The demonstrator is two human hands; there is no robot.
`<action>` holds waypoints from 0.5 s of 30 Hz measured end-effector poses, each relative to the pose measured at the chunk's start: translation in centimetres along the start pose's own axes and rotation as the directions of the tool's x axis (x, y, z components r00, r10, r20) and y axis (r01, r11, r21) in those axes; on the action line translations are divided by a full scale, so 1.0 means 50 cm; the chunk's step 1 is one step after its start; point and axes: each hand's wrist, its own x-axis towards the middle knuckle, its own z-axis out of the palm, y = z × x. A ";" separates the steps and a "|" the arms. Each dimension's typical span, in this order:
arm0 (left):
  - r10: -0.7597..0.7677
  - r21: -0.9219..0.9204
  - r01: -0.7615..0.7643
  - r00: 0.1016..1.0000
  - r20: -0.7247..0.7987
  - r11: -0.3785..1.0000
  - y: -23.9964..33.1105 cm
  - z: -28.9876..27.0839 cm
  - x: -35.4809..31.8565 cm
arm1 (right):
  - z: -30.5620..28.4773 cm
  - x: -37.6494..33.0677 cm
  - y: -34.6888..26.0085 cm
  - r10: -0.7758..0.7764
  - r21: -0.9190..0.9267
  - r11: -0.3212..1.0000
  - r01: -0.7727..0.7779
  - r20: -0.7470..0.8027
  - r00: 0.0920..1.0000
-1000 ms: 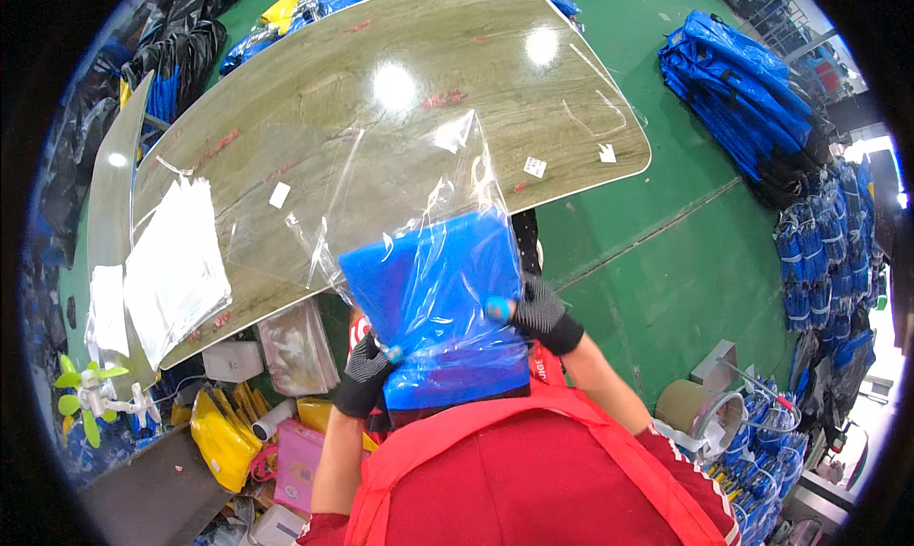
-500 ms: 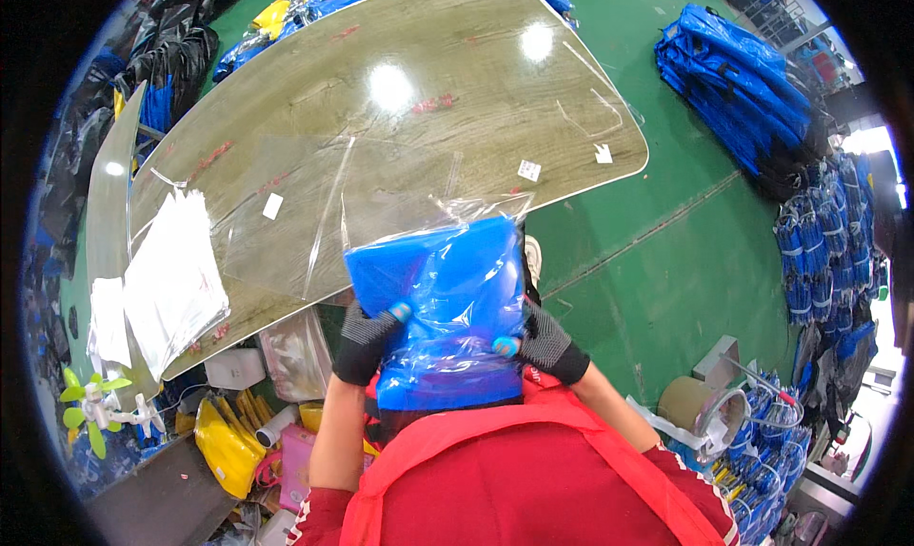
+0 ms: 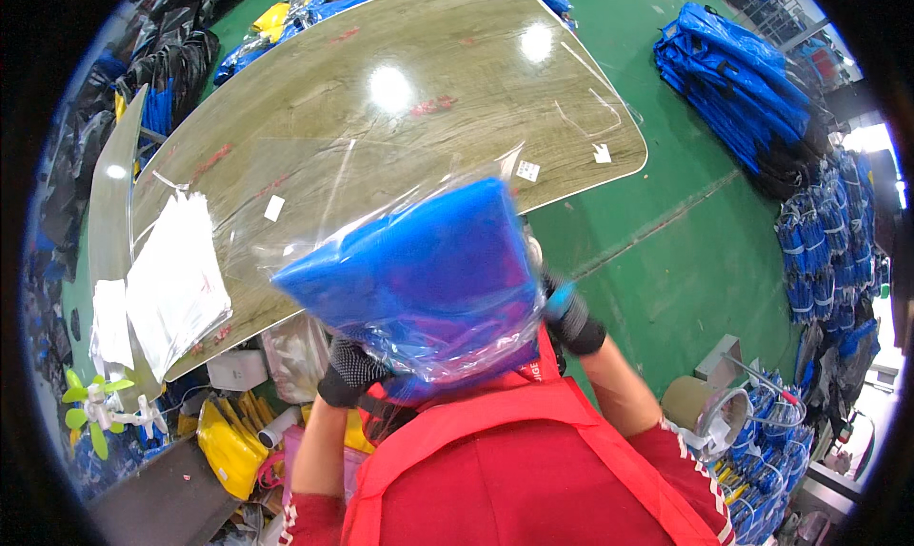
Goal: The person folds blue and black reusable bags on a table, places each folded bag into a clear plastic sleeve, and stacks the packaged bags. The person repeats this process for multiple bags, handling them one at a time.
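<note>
Both gloved hands, left hand (image 3: 350, 373) and right hand (image 3: 571, 319), are gripping a clear plastic bag (image 3: 428, 260). The bag is containing a folded blue item (image 3: 428, 275). Above the hands, small white labels (image 3: 526, 171) are lying on the table (image 3: 314, 108).

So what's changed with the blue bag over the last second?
The blue folded item in its clear plastic bag has tipped from upright to lying nearly flat toward the camera, and sits closer, hiding more of the table. The left hand has stayed under its lower left edge, and the right hand has moved to its right side. Both kept their hold. The white sheets and stickers on the table stayed put.
</note>
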 end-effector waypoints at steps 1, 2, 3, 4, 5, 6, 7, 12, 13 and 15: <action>0.021 -0.080 -0.021 1.000 0.000 0.997 0.037 0.011 0.008 | -0.027 0.047 -0.012 -0.080 0.214 0.974 0.076 0.012 0.997; 0.140 -0.055 -0.136 0.986 0.087 0.989 0.072 0.028 0.018 | -0.045 0.086 -0.028 -0.129 0.292 0.949 0.118 0.018 0.991; 0.292 0.314 -0.339 0.938 0.188 0.887 0.108 0.043 0.030 | -0.060 0.121 -0.051 -0.030 0.302 0.953 0.017 0.040 0.999; 0.434 0.603 -0.510 0.856 0.281 0.614 0.140 0.057 0.047 | -0.073 0.152 -0.078 0.064 0.314 0.946 -0.081 0.065 0.996; 0.506 0.863 -0.499 0.766 0.398 0.076 0.172 0.063 0.070 | -0.080 0.165 -0.110 0.157 0.465 0.849 -0.251 0.231 0.960; 0.553 0.808 -0.589 0.677 0.486 0.012 0.183 0.079 0.080 | -0.079 0.179 -0.139 0.123 0.388 0.904 -0.179 0.167 0.978; 0.478 0.665 -0.553 0.462 0.747 -0.503 0.200 0.080 0.097 | -0.071 0.183 -0.165 -0.035 0.376 0.925 -0.050 0.216 0.976; 0.897 0.836 -0.539 0.310 0.315 -0.107 0.170 0.063 0.114 | -0.032 0.144 -0.212 -0.260 0.208 0.942 0.265 -0.047 0.964; 0.903 0.746 -0.636 0.414 0.115 0.196 0.160 0.053 0.110 | -0.025 0.140 -0.203 -0.307 0.237 0.919 0.316 -0.075 0.949; 0.694 0.222 -0.665 0.714 -0.090 0.713 0.144 0.037 0.105 | -0.016 0.135 -0.177 -0.359 0.356 0.871 0.339 -0.012 0.933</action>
